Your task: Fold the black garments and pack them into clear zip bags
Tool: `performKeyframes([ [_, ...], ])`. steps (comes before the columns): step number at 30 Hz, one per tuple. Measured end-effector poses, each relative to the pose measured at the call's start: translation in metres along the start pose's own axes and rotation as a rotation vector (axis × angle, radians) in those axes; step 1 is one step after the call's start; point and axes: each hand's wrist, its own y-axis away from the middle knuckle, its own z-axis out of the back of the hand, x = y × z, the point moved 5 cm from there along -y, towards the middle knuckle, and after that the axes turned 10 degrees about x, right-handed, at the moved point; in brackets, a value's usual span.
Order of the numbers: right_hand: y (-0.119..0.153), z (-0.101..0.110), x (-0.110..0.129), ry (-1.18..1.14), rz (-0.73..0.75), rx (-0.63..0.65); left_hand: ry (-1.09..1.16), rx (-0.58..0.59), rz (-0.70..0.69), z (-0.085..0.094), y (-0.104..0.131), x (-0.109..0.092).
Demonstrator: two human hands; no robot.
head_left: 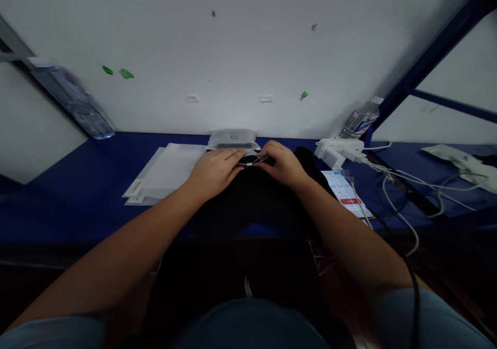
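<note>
At the middle of the desk, my left hand (217, 170) and my right hand (282, 165) meet around a thin, pale-edged pouch (250, 157) with a dark opening; it looks like a plastic bag. Both hands pinch its rim from opposite sides, thumbs toward me. What lies inside is too dark to make out. Below them spreads a black cloth (252, 204), reaching the desk's front edge. Just beyond my fingers rests a flat translucent plastic packet (233, 139) against the wall. Left of my left hand lies a stack of translucent plastic bags (166, 170).
The blue desk (77, 178) backs onto a white wall. A bottle (73, 100) leans at the left, another bottle (361, 118) stands at the right. A white power strip (337, 149) with trailing cables (423, 183) and a lit phone (347, 193) lie by my right forearm.
</note>
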Motion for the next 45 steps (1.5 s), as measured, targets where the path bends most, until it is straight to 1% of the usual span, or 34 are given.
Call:
performKeyframes([
  [4,-0.001,-0.002,0.005,0.027,0.043,0.030,-0.025,-0.055,-0.075,-0.004,0.001,-0.004],
  [7,-0.001,-0.003,0.006,0.044,0.075,0.061,-0.050,-0.068,-0.138,-0.008,0.002,-0.005],
  [10,-0.001,-0.003,0.008,0.043,0.093,0.072,-0.060,-0.073,-0.166,-0.010,0.001,-0.007],
  [15,-0.001,-0.005,0.012,0.035,0.127,0.109,-0.062,-0.058,-0.176,-0.010,0.000,-0.009],
  [19,-0.001,-0.010,0.015,0.104,0.180,0.132,-0.075,-0.029,-0.175,-0.011,0.000,-0.010],
  [25,0.001,-0.013,0.017,0.187,0.174,0.067,-0.054,-0.097,-0.139,-0.009,0.003,-0.009],
  [27,0.001,-0.013,0.019,0.159,0.168,0.085,-0.037,-0.089,-0.130,-0.010,0.003,-0.009],
  [30,0.001,-0.011,0.022,0.049,0.171,0.139,-0.021,-0.070,-0.146,-0.011,0.003,-0.011],
  [32,0.001,-0.008,0.019,-0.066,0.140,0.158,-0.018,-0.086,-0.162,-0.010,0.004,-0.011],
  [36,0.001,-0.003,0.007,-0.251,0.034,0.147,-0.030,-0.118,-0.181,-0.010,0.004,-0.010],
  [39,0.001,-0.004,0.003,-0.319,0.007,0.180,-0.048,-0.131,-0.229,-0.010,0.004,-0.013],
  [42,0.001,-0.005,0.004,-0.339,-0.033,0.235,-0.064,-0.156,-0.262,-0.008,0.004,-0.016],
  [45,0.001,-0.004,0.000,-0.378,-0.145,0.277,-0.092,-0.151,-0.275,-0.007,0.003,-0.020],
])
